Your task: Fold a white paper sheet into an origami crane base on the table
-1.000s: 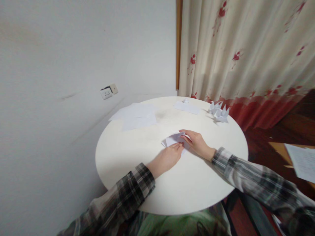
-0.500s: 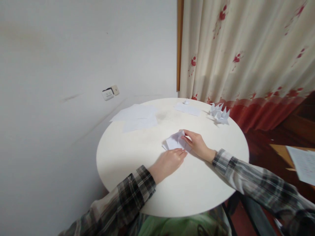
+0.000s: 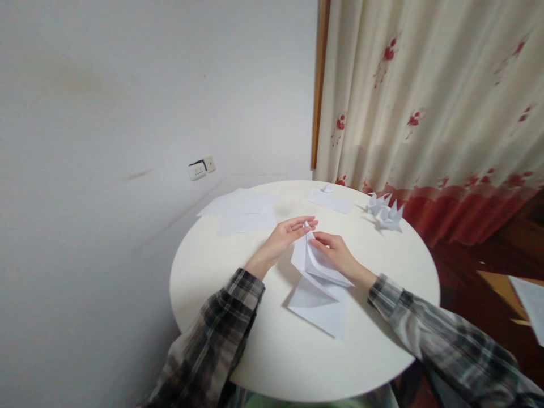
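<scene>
A white sheet of folded paper (image 3: 321,311) stands partly opened out over the middle of the round table, its lower flap lying toward me and its upper part lifted to a point. My right hand (image 3: 335,250) pinches the upper right side of the paper between thumb and fingers. At the raised tip is my left hand (image 3: 289,233), its fingers stretched out and the thumb beside the paper's point. Whether the left thumb presses on the tip is hard to make out.
White paper sheets (image 3: 238,209) lie at the table's (image 3: 204,294) back left. Folded paper cranes (image 3: 386,213) stand at the right edge. Another small folded paper piece (image 3: 327,189) sits by a flat sheet (image 3: 329,201) at the back. A wall socket (image 3: 197,170) and a curtain (image 3: 374,113) are behind.
The folded paper has been lifted and opened out, with a large flap now spreading toward me. My left hand has moved up and away from me to the paper's tip. The view has shifted slightly.
</scene>
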{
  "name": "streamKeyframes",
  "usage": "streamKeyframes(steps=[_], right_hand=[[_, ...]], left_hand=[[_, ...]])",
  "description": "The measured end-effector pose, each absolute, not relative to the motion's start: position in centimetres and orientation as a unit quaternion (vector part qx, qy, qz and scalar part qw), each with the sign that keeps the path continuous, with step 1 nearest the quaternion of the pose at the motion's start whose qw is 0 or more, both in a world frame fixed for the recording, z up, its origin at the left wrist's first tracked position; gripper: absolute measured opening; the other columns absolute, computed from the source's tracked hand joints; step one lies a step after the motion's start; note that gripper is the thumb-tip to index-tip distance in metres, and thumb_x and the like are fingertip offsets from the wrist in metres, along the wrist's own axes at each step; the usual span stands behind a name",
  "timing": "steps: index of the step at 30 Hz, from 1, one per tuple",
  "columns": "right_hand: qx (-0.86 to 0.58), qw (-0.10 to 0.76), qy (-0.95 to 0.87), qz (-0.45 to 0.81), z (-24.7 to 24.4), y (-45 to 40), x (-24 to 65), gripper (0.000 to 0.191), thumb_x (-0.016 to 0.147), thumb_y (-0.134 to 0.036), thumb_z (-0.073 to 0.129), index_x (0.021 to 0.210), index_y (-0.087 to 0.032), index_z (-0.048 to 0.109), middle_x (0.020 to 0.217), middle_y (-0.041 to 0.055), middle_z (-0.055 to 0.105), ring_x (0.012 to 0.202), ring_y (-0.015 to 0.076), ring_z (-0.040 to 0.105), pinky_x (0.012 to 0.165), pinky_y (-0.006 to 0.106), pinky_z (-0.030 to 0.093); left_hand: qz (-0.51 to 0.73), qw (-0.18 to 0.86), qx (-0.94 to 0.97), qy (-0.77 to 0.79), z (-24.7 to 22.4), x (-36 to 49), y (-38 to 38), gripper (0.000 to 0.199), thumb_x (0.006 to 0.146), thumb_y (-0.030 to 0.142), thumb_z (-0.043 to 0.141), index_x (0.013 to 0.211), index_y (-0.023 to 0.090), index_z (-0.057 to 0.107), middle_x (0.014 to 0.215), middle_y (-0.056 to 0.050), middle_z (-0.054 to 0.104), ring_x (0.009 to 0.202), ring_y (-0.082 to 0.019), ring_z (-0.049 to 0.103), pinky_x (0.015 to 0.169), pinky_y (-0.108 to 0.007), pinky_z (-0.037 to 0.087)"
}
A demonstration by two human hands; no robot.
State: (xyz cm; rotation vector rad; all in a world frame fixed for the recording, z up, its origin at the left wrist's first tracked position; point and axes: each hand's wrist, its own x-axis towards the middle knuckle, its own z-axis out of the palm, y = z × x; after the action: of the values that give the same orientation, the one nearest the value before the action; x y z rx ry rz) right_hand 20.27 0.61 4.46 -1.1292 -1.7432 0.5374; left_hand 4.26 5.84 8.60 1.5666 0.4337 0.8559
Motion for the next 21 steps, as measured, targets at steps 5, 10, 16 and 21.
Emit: streamKeyframes(steps=[5, 10, 16, 21], right_hand=[[-0.457, 0.473, -0.719, 0.225, 4.1, -0.1, 20.0, 0.03, 0.087, -0.035, 0.046, 0.104, -0.019, 0.064, 0.09, 0.0006, 0.068, 0.076, 0.0156, 0.059, 0.071, 0.026, 0.044], [-0.458, 0.486, -0.726, 0.167, 4.4, -0.6, 19.5, 0.028, 0.088, -0.034, 0.044, 0.103, -0.02, 0.063, 0.093, 0.0021, 0.068, 0.075, 0.0149, 0.059, 0.073, 0.026, 0.045], [-0.457, 0.496, -0.733, 0.088, 4.6, -0.8, 19.2, 0.025, 0.083, -0.033, 0.051, 0.1, -0.018, 0.062, 0.093, 0.005, 0.068, 0.079, 0.0168, 0.06, 0.076, 0.028, 0.046], [-0.448, 0.5, -0.732, 0.115, 4.5, -1.1, 19.0, 0.022, 0.08, -0.033, 0.055, 0.098, -0.02, 0.06, 0.095, 0.005, 0.067, 0.086, 0.0187, 0.061, 0.08, 0.031, 0.046]], left_hand=[[0.357, 0.642, 0.645, 0.212, 8.3, 3.4, 5.7, 0.04, 0.07, 0.034, 0.07, 0.105, 0.015, 0.064, 0.11, -0.012, 0.065, 0.106, -0.023, 0.058, 0.093, -0.035, 0.04], [0.374, 0.607, 0.665, 0.22, 9.0, 3.6, 5.4, 0.033, 0.065, 0.031, 0.074, 0.092, 0.013, 0.067, 0.103, -0.011, 0.067, 0.095, -0.021, 0.061, 0.088, -0.033, 0.043], [0.397, 0.572, 0.68, 0.228, 9.6, 3.7, 4.9, 0.028, 0.065, 0.032, 0.074, 0.083, 0.012, 0.066, 0.092, -0.01, 0.068, 0.084, -0.018, 0.063, 0.081, -0.032, 0.046], [0.419, 0.56, 0.674, 0.239, 9.3, 3.9, 4.8, 0.024, 0.065, 0.03, 0.073, 0.079, 0.013, 0.065, 0.084, -0.007, 0.068, 0.08, -0.016, 0.062, 0.078, -0.03, 0.046]])
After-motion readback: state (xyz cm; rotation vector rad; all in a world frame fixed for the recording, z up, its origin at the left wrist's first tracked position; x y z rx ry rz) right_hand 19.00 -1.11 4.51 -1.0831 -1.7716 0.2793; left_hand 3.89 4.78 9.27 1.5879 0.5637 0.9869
